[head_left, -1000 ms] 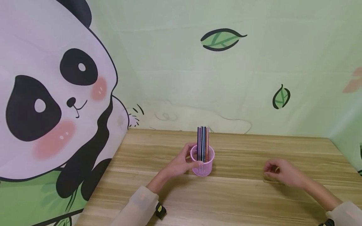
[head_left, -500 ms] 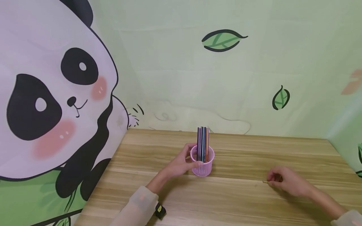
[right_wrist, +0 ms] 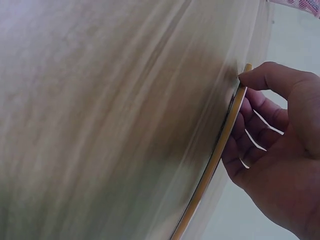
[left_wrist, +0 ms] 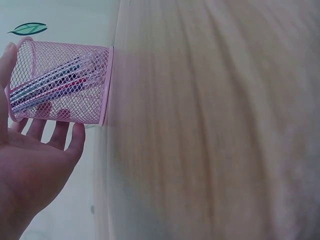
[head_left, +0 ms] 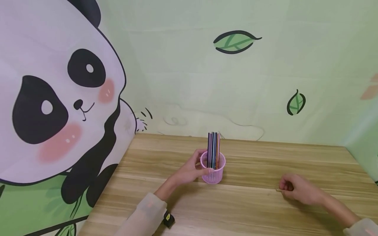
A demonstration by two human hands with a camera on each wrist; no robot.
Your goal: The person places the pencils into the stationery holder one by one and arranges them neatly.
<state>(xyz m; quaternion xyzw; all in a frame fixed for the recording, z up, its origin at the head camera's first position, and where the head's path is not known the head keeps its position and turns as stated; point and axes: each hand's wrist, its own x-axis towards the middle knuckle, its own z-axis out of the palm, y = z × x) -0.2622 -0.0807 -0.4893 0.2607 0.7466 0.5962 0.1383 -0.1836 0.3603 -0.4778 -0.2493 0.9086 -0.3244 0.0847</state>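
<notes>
A pink mesh pen cup (head_left: 217,177) stands on the wooden table (head_left: 245,209), holding several pencils (head_left: 213,149) of various colours. My left hand (head_left: 187,172) grips the cup from its left side, thumb in front and fingers behind and beneath in the left wrist view, where the pencils (left_wrist: 60,82) show through the mesh. Well to the right, my right hand (head_left: 301,189) pinches a thin yellow-brown pencil (right_wrist: 220,147) between thumb and fingers, close to one end. That pencil lies along the table surface; in the head view only its tip (head_left: 278,190) shows past the fingers.
Behind the table rises a pale green wall cloth (head_left: 177,65) with printed leaves. A large printed panda (head_left: 97,111) fills the left side. A small black device (head_left: 169,219) sits at my left wrist.
My right hand has shifted slightly right and toward me, and the pencil's tip now shows beyond its fingers. The left hand stays on the pen cup. The head view has turned slightly.
</notes>
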